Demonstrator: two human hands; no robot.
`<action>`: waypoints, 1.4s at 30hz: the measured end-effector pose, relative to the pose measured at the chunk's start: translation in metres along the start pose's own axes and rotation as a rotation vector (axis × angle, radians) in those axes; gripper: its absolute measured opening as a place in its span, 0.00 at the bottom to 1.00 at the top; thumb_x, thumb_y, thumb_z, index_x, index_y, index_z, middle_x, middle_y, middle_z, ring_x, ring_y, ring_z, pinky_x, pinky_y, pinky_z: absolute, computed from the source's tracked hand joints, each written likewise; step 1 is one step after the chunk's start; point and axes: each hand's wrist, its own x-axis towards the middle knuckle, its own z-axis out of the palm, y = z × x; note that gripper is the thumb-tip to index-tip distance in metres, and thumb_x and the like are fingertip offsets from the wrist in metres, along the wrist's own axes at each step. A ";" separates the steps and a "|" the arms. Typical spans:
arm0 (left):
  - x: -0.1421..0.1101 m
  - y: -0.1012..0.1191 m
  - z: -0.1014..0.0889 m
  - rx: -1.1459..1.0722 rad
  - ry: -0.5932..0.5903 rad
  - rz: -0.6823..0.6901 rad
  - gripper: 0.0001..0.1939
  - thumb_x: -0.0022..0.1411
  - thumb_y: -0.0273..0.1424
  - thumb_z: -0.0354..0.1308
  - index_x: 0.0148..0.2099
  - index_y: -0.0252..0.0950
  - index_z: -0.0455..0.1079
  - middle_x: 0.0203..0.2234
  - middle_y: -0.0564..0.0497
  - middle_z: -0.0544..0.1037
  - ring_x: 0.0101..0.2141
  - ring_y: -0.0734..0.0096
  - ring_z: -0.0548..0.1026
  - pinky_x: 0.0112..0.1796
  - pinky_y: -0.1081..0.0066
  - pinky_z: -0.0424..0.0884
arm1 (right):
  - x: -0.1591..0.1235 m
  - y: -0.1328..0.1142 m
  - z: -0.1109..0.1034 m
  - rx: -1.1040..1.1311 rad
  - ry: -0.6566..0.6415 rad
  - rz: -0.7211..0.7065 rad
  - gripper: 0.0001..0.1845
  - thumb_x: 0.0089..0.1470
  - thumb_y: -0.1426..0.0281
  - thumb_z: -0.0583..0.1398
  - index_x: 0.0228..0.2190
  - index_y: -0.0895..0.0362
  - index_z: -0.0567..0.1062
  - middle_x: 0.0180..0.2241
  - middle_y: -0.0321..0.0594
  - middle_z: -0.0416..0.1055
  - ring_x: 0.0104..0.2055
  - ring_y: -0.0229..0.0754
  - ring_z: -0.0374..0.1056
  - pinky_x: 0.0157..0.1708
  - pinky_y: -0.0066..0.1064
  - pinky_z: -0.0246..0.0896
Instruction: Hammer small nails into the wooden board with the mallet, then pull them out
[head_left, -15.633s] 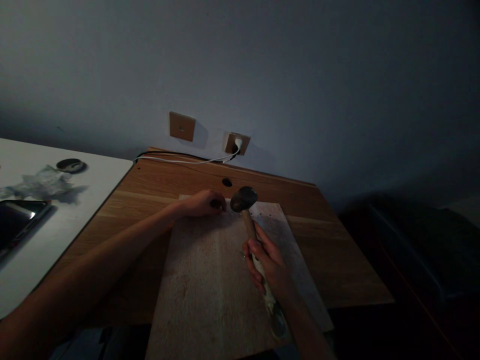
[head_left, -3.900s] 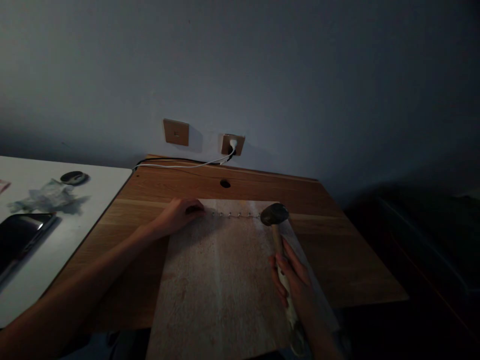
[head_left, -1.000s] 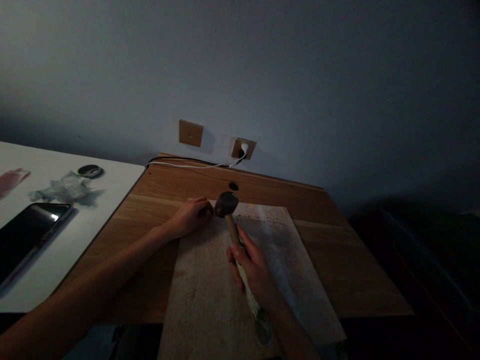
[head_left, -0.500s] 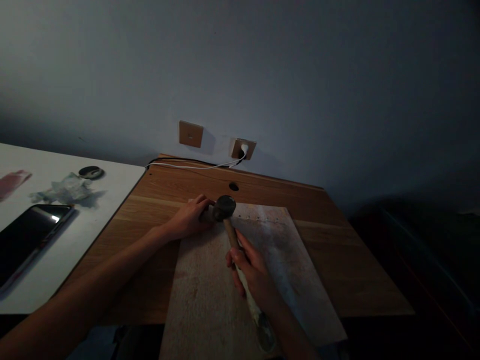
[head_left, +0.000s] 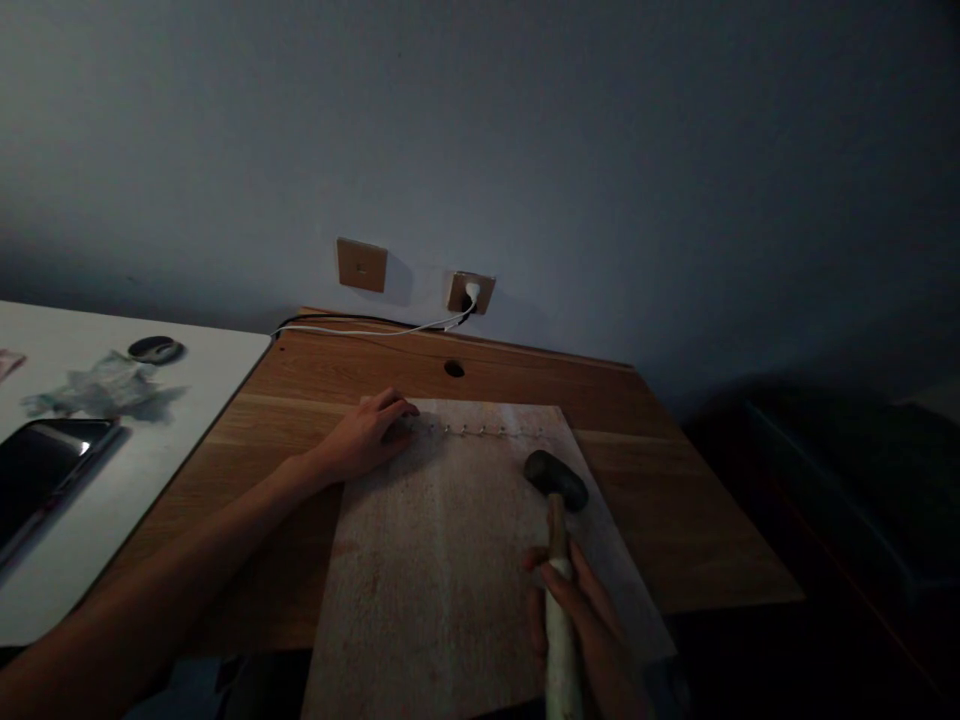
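My right hand (head_left: 589, 620) is wrapped round the pale wooden handle of a mallet (head_left: 556, 481) with a dark, rounded head. The mallet's head is over the right part of a pale wooden board (head_left: 405, 560). My left hand (head_left: 371, 435) rests on the board's far left corner, fingers bent, with a gap between thumb and fingertips. Nothing shows in that gap. Just to its right, a row of small nail-like pins (head_left: 482, 431) runs along the board's far edge, with a thin pale line along it.
The board lies on a brown wooden desk (head_left: 675, 520) against a wall with two outlet plates (head_left: 362, 265). Cables (head_left: 360, 328) run along its back edge. A white table (head_left: 142, 480) at left carries a phone (head_left: 52, 470), crumpled plastic (head_left: 112, 385) and a roll of tape (head_left: 155, 349).
My right hand has drawn the mallet from beside my left hand back towards me and to the right. My left hand stays at the board's far left corner. The view has shifted slightly.
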 end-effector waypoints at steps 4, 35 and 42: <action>0.000 -0.001 -0.001 0.016 -0.005 0.000 0.14 0.68 0.36 0.56 0.52 0.36 0.72 0.46 0.43 0.74 0.45 0.58 0.76 0.48 0.57 0.73 | -0.010 -0.005 -0.002 -0.028 0.074 -0.039 0.42 0.50 0.48 0.70 0.60 0.50 0.65 0.32 0.35 0.79 0.24 0.39 0.70 0.22 0.28 0.68; 0.002 -0.004 -0.001 0.018 0.004 0.027 0.15 0.69 0.40 0.54 0.49 0.38 0.76 0.43 0.44 0.76 0.43 0.58 0.77 0.48 0.58 0.74 | -0.031 0.018 -0.003 -0.789 -0.190 -0.459 0.18 0.66 0.57 0.59 0.52 0.47 0.81 0.30 0.36 0.80 0.32 0.41 0.76 0.38 0.29 0.72; 0.003 -0.003 -0.002 0.023 0.001 0.014 0.16 0.69 0.40 0.54 0.49 0.39 0.77 0.42 0.43 0.77 0.42 0.57 0.77 0.48 0.57 0.75 | 0.027 -0.051 0.000 -1.056 0.067 -0.932 0.17 0.68 0.66 0.55 0.52 0.53 0.79 0.44 0.46 0.78 0.48 0.49 0.74 0.51 0.43 0.72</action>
